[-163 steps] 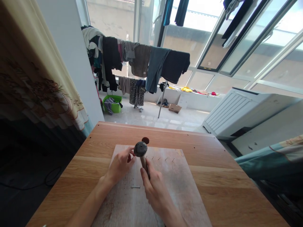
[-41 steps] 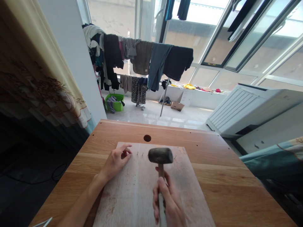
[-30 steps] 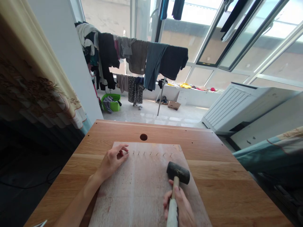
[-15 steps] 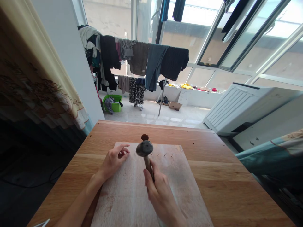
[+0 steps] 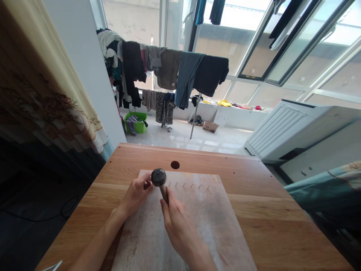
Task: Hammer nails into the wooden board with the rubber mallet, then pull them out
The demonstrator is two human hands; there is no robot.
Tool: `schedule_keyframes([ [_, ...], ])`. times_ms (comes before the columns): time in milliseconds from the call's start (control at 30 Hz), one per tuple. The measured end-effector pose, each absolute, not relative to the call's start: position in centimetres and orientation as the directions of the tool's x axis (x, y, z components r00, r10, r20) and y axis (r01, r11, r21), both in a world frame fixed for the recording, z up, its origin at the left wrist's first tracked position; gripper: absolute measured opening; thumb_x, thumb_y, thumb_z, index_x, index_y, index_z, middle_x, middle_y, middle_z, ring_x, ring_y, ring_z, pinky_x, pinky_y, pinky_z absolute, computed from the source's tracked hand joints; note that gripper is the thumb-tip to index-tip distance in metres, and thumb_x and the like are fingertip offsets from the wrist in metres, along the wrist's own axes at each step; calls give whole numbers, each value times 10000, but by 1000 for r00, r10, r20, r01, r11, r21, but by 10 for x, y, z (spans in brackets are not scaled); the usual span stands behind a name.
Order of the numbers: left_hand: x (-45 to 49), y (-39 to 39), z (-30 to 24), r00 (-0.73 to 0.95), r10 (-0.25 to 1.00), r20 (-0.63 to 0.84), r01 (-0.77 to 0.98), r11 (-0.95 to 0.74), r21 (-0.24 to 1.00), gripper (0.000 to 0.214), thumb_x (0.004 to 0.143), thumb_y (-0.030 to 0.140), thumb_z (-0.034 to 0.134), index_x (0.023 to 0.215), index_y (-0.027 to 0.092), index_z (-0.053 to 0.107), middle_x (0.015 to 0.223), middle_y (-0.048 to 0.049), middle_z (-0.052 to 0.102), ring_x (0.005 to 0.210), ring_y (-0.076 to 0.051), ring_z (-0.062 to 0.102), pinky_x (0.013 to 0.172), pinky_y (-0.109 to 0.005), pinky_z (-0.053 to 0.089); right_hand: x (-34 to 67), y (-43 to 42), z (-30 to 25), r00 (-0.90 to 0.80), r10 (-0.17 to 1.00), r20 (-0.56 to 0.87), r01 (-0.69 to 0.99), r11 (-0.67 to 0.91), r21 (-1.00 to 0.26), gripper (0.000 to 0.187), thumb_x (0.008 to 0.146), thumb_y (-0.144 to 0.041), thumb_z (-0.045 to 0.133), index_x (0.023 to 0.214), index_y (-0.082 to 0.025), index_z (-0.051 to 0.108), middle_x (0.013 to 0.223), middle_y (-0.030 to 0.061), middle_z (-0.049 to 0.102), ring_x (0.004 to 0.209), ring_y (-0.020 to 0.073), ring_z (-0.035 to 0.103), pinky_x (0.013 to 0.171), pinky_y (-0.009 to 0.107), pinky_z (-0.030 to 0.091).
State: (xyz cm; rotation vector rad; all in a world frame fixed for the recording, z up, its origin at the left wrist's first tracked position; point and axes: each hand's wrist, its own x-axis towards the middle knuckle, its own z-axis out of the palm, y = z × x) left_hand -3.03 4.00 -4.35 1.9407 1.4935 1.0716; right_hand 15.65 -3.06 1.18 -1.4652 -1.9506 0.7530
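My right hand [image 5: 180, 222] is wrapped round the wooden handle of a hammer [image 5: 158, 177] with a dark, rounded head. The head is over the far left part of a worn, whitish wooden board [image 5: 220, 233], right by the fingertips of my left hand [image 5: 137, 194]. Those fingers are bent and pinched together at the board's far left corner; whatever is between them is hidden behind the hammer head. To the right of the hammer, a row of several thin nails [image 5: 191, 186] sticks up from the board near its far edge.
The board lies on a wooden table [image 5: 262, 210] with a round hole [image 5: 175, 165] behind it. Beyond stand a clothes rack with laundry [image 5: 188, 75], a green basket [image 5: 140, 128] and a white ribbed appliance or cabinet [image 5: 276, 128]. A curtain [image 5: 64, 94] hangs at left.
My right hand has moved the hammer left, from beside the nails to my left fingertips. My left hand stays at the board's corner, fingers a little more closed. The view has shifted slightly.
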Motion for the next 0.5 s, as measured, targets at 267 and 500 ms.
schedule_keyframes([
  [267,-29,39,-41,149,945,290,568,-322,757,235,879,199,583,1095,242,665,839,43,718,667,-111,633,688,-207,503,158,-37,6,-191,980,-47,343,22,-939,313,1034,-368,441,1251,-216,607,755,3,655,609,162,627,540,260,472],
  [500,-31,39,-48,157,946,285,572,-322,754,352,902,312,627,1245,245,593,976,5,739,709,-124,637,720,-251,549,174,-67,9,175,935,-309,-378,-226,-898,620,910,-652,576,1317,-195,480,631,-97,532,353,76,454,318,172,369],
])
